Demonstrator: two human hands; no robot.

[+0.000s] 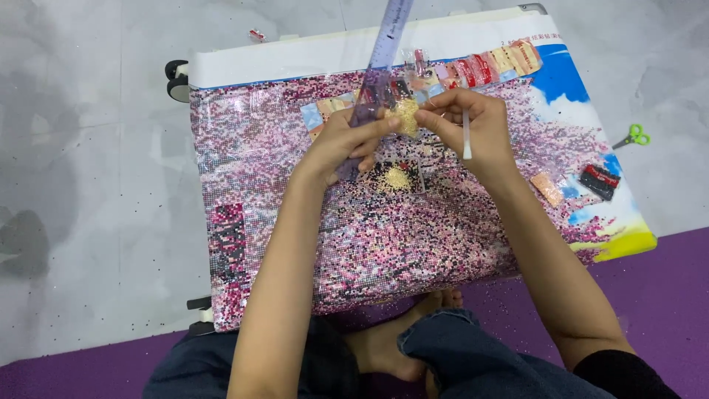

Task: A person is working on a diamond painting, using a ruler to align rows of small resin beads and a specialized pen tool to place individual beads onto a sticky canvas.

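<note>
Small clear bag of yellow beads (405, 117) pinched between both hands above the pink bead picture (443, 236), left hand (347, 140) gripping it and a purple ruler (380, 63), right hand (473, 129) closed on the bag and a white pen (466, 137), bead tray (397, 177) just below.

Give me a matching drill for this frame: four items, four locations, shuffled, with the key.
Items:
1. scissors
2. ruler
3. small bag of gold beads
4. white pen tool

Places:
A. held between both hands
B. on the grey floor, right of the canvas
C. sticking down out of the right hand
D. in the left hand, reaching up past the canvas's top edge

Pairs: 1-B, 2-D, 3-A, 4-C
</note>
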